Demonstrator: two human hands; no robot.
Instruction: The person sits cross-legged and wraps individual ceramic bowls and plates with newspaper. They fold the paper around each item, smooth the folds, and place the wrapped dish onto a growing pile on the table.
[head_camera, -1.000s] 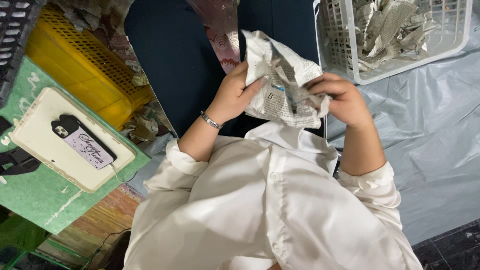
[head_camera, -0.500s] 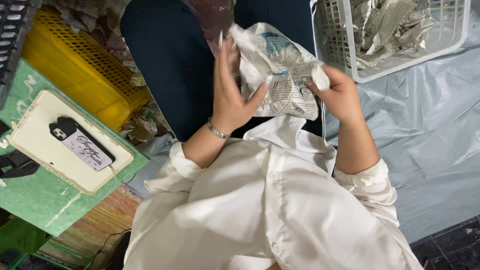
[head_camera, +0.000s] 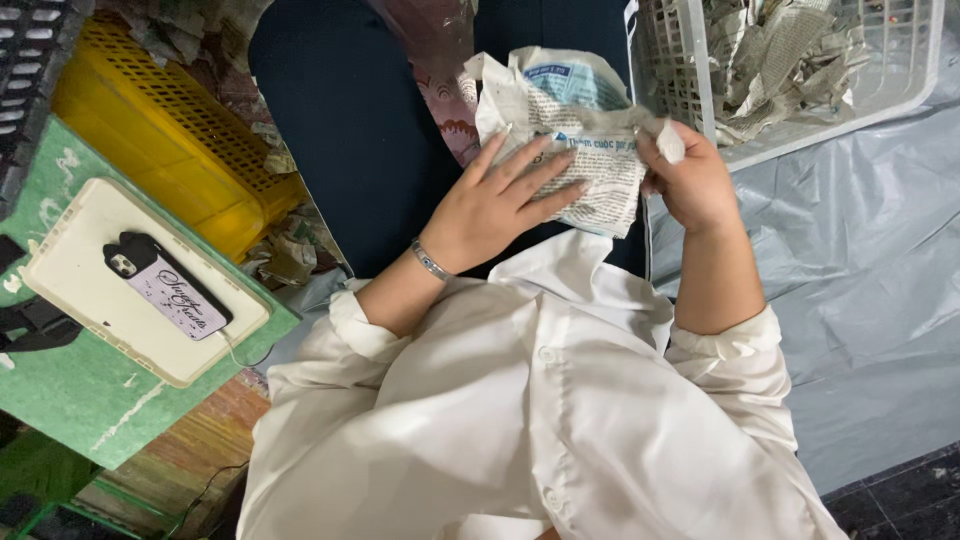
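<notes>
Item 1: newspaper (head_camera: 575, 130), crumpled sheet, grey print w/ blue patch near top. It is sitting above the lap, over the dark trousers (head_camera: 370, 130), between both hands, just left of the white basket (head_camera: 700, 90).

Item 2: left hand (head_camera: 495, 205). It is lying flat on the paper's lower left part, fingers (head_camera: 545, 170) spread and pressing down, not curled round anything. A silver bracelet (head_camera: 430, 262) is sitting on the wrist.

Item 3: right hand (head_camera: 695, 180). It is closing into a loose fist at the paper's right edge, pinching a twisted corner of the sheet between thumb and fingers; exact finger positions can't be told, hidden by the back of the hand.

Item 4: white shirt (head_camera: 540, 400), sleeves rolled to the forearm, is filling the lower centre.

Item 5: white basket, top right, slotted walls, is holding more crumpled newspaper scraps (head_camera: 790, 50). It is resting on a grey plastic sheet (head_camera: 860, 260).

Item 6: yellow crate (head_camera: 160, 140), top left, w/ paper scraps lying round it.

Item 7: green table (head_camera: 70, 390), left. A cream tablet (head_camera: 90, 300) is lying on it, w/ a phone (head_camera: 165, 285) in a pale case on top, touching.

Item 8: black crate (head_camera: 30, 60), far top-left corner, partly out of view.
</notes>
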